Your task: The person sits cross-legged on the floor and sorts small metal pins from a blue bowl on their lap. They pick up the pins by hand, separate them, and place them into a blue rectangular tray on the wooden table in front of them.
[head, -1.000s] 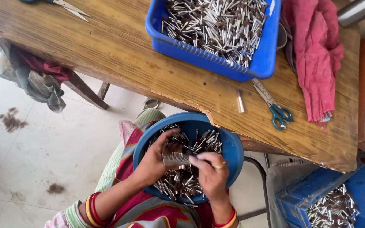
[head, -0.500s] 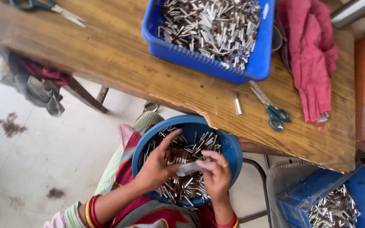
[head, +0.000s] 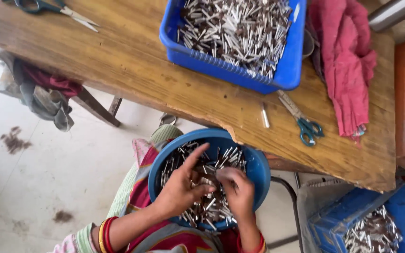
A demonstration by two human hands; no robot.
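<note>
Beyond the grip, on the wooden counter (head: 118,61), stand a blue crate (head: 240,75) of small metal pieces, teal-handled scissors (head: 302,119), one stray silvery stick (head: 264,115) and a red cloth (head: 345,61), with what may be bundled clothing (head: 43,96) hanging off its left edge.

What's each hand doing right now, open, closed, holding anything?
Left hand: open, index finger out, resting on the sticks in the round blue bowl.
Right hand: fingers curled down among the sticks; cannot tell if it holds one.
</note>
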